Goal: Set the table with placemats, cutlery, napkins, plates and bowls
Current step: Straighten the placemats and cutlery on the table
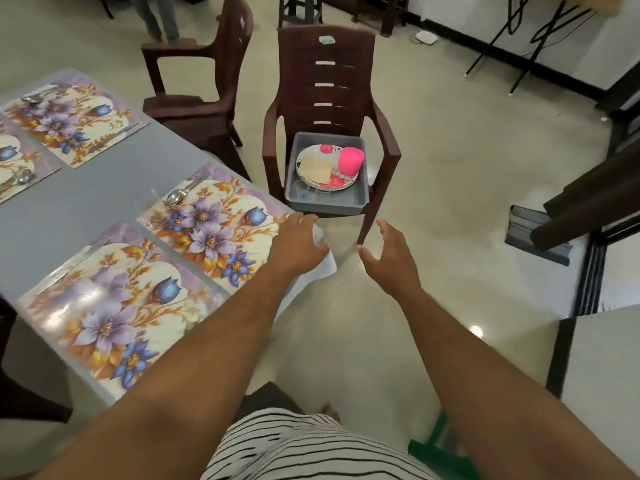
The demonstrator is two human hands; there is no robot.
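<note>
Two bare hands, left (299, 242) and right (393, 258), reach empty and spread toward the grey plastic tub (360, 188) on the brown plastic chair (325, 81). Inside the tub, the flowered round plate (313, 152), likely stiff, slick and breakable, wants lifting by its rim; the pink plastic bowl (350, 161) on it looks light.

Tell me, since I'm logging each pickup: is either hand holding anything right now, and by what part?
Nothing is held. The left hand hangs over the table corner, the right hand is open in the air.
</note>
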